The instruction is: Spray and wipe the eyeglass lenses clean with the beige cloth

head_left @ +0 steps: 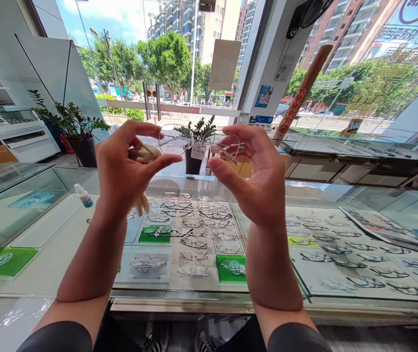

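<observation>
A pair of thin-rimmed eyeglasses (198, 142) is held up at about chest height over the glass counter, with a small white tag (197, 150) hanging near its middle. My left hand (124, 156) grips the rim of the left lens by the fingertips, its thumb stretched below. A pale yellowish cloth (143, 155) is tucked in that hand's lower fingers and hangs down behind the wrist. Around the right lens and the folded-looking temple curl the fingers of my right hand (256, 166), thumb below the rim.
Under the glass counter (209, 293) lie rows of eyeglasses (193, 243) and green cards (231, 269). A small spray bottle (83, 195) stands at the left. A magazine (385, 227) rests on the right. Potted plants (80, 142) and a glass door are beyond.
</observation>
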The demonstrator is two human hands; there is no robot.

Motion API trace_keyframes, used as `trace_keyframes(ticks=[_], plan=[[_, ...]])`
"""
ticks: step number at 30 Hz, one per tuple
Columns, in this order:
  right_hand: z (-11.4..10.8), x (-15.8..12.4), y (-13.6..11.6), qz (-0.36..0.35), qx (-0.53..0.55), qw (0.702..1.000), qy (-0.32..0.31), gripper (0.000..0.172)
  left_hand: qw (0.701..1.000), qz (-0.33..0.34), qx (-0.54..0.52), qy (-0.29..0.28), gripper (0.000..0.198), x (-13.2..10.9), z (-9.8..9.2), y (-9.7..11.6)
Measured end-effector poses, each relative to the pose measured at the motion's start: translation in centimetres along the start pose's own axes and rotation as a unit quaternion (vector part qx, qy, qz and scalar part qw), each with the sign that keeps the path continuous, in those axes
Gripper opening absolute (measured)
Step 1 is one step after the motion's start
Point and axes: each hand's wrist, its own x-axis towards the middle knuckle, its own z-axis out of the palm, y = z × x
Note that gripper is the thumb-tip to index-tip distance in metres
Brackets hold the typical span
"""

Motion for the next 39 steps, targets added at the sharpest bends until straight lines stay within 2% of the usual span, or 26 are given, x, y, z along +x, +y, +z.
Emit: trace_keyframes(ticks=[3,8,13,17,21,23,26,28,30,32,33,35,37,39], plan=[[-0.2,0.2,-0.3,0.014,0.031,0.999,-0.019,0.027,0.998,0.045,0.037,0.022,0.052,-0.1,-0.1,-0.3],[-0.1,0.4,-0.4,0.029,0.047,0.997,-0.048,0.008,0.995,0.098,0.027,-0.020,0.054,0.0,0.1,-0.2],[-0.1,0.5,0.7,0.032,0.047,0.996,-0.074,0.007,0.993,0.110,0.005,-0.038,0.049,0.0,0.3,0.3],[-0.2,0.6,1.6,0.080,0.078,0.989,-0.098,0.009,0.993,0.111,0.006,-0.039,0.052,-0.1,0.6,0.7],[-0.5,0.9,1.8,0.130,0.117,0.979,-0.105,0.011,0.986,0.167,-0.014,-0.015,0.053,-0.1,0.8,1.0],[-0.6,1.1,1.7,0.147,0.121,0.975,-0.110,0.011,0.985,0.173,-0.014,-0.020,0.052,0.0,0.8,1.0],[-0.5,1.1,1.8,0.162,0.118,0.973,-0.113,0.013,0.991,0.118,0.000,-0.065,0.052,-0.1,0.9,0.9],[0.0,1.0,1.9,0.144,0.104,0.981,-0.084,0.012,0.995,0.067,0.002,-0.076,0.056,-0.3,1.2,0.9],[0.7,0.8,1.8,0.092,0.071,0.993,-0.026,0.009,0.999,0.017,-0.006,-0.032,0.057,-0.6,1.9,1.2],[1.5,0.5,1.5,0.039,0.019,0.998,0.034,0.008,0.999,-0.027,-0.021,0.021,0.045,-1.1,2.6,1.9],[1.9,0.3,1.2,0.023,-0.008,0.998,0.055,0.009,0.998,-0.045,-0.031,0.026,0.036,-1.3,2.8,2.4],[2.6,0.0,0.6,0.000,-0.044,0.996,0.072,0.011,0.995,-0.073,-0.063,-0.018,0.030,-1.7,3.1,3.4],[3.1,-0.3,0.2,-0.039,-0.057,0.995,0.077,0.011,0.987,-0.101,-0.101,-0.078,0.034,-1.8,3.1,4.3],[3.5,-0.5,-0.1,-0.073,-0.078,0.991,0.077,0.010,0.978,-0.127,-0.129,-0.099,0.035,-1.7,3.1,4.7]])
